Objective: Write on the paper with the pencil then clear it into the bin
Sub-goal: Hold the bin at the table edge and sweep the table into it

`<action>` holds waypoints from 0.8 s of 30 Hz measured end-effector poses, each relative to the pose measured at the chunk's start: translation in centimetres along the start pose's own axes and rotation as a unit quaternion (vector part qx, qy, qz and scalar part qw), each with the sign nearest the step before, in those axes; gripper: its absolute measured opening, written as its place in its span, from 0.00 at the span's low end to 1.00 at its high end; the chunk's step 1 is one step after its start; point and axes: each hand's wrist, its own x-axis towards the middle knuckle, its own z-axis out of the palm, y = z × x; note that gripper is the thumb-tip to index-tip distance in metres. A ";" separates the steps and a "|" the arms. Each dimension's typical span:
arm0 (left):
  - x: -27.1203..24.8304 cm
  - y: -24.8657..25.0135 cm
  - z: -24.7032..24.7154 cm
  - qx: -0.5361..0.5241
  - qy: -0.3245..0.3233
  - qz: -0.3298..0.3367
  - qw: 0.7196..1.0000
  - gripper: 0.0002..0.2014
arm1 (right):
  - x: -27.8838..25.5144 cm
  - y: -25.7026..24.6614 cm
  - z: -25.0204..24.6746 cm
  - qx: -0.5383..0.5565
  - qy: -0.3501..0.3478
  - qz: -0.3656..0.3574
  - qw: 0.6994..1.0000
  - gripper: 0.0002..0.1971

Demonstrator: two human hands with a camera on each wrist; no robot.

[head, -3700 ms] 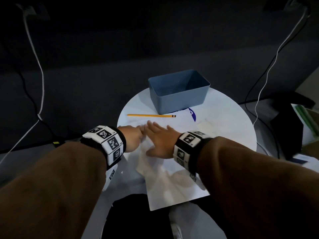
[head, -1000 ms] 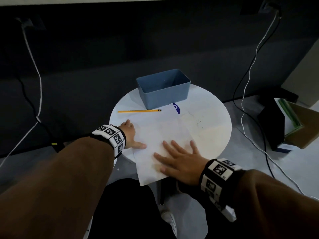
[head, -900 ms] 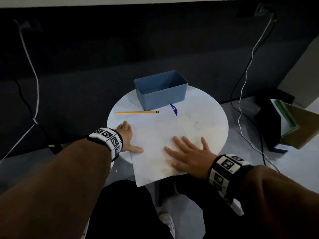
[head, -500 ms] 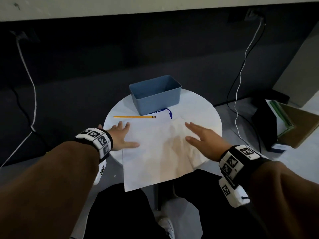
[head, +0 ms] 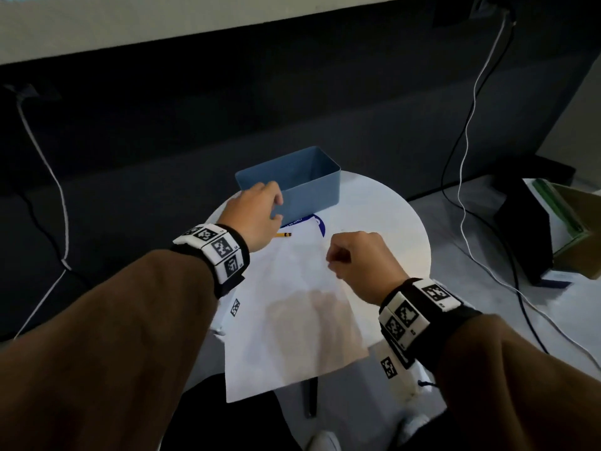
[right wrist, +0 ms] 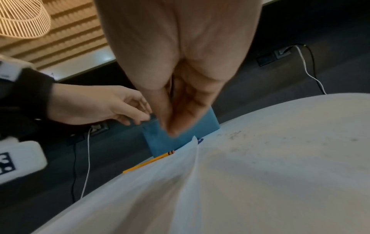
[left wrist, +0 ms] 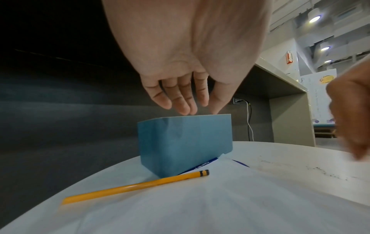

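The left hand [head: 252, 216] hung relaxed above the blue bin [head: 305, 187], holding nothing. The right hand [head: 359, 265] was clenched over the paper [head: 286, 314]; whether it pinched the sheet, I cannot tell. The yellow pencil [left wrist: 136, 186] lay before the bin.

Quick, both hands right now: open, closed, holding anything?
Left hand: open, fingers relaxed above the near rim of the bin, holding nothing.
Right hand: fingers curled above the paper; whether they pinch its edge cannot be told.
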 end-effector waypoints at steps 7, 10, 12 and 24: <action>4.9 1.2 1.6 0.226 -0.052 -0.019 0.973 0.22 | -0.3 4.4 -1.7 0.061 0.046 0.053 0.996 0.05; 5.8 0.7 1.8 0.274 -0.036 -0.011 0.961 0.11 | -0.3 6.6 -3.1 0.111 0.120 0.096 0.982 0.03; 6.3 0.3 1.8 0.251 -0.030 -0.007 0.967 0.05 | -0.4 7.8 -3.4 0.136 0.147 0.116 0.973 0.03; 6.9 2.0 0.6 0.154 0.035 0.061 0.986 0.08 | 0.3 8.0 -2.0 0.227 0.166 0.106 0.954 0.07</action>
